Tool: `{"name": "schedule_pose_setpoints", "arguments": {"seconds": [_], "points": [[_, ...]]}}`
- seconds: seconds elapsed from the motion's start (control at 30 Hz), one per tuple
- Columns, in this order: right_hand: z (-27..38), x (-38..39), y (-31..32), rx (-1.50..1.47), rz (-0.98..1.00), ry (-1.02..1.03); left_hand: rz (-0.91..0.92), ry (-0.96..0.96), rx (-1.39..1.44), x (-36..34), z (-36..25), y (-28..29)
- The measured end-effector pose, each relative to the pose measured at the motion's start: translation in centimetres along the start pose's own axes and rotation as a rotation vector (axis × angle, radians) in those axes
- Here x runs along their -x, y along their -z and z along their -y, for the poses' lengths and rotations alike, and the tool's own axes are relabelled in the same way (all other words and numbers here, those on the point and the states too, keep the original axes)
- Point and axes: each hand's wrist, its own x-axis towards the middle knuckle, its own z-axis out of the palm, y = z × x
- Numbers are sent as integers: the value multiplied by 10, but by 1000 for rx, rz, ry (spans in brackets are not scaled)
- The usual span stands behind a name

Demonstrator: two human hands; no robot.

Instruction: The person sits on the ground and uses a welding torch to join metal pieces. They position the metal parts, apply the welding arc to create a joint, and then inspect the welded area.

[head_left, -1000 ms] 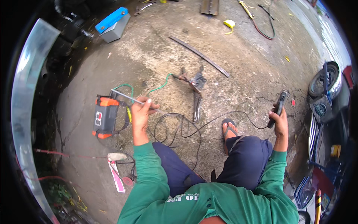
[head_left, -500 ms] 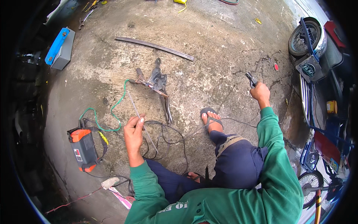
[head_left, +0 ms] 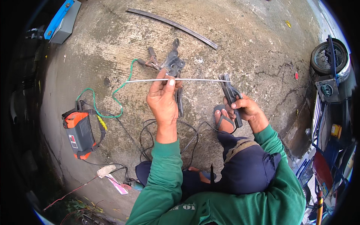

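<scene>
Pinched between the thumb and fingers of my left hand (head_left: pixel 163 103) is a thin, pale welding rod (head_left: pixel 200 79), held level. My right hand (head_left: pixel 250 111) grips a black electrode holder (head_left: pixel 228 93), its jaws pointing away from me. The rod's right end lies at those jaws; whether they clamp it I cannot tell. Just beyond my left hand, a dark metal bracket (head_left: pixel 173 62) rests on the concrete, partly hidden by my fingers. A ground clamp (head_left: pixel 152 60) is at the bracket's left side, with a green cable (head_left: pixel 119 98) running from it.
An orange and black portable welding machine (head_left: pixel 80 131) stands at the left, with black cable (head_left: pixel 144 138) looped nearby. Farther off are a long metal bar (head_left: pixel 172 24) and a grey box with a blue top (head_left: pixel 63 28). A motorcycle wheel (head_left: pixel 326 58) is at the right.
My right hand has brought the electrode holder inward from the far right to the rod. My left hand has moved up and right, turning the rod from steeply slanted to level.
</scene>
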Motion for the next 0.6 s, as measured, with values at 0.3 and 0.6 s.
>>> {"name": "schedule_pose_setpoints", "arguments": {"seconds": [0.3,0.6], "points": [[-24,-24,-7,92,77,-102,-231,-70,-85,14,-24,80],[-31,-17,-30,242,76,-162,-258,-42,-132,48,-27,110]]}}
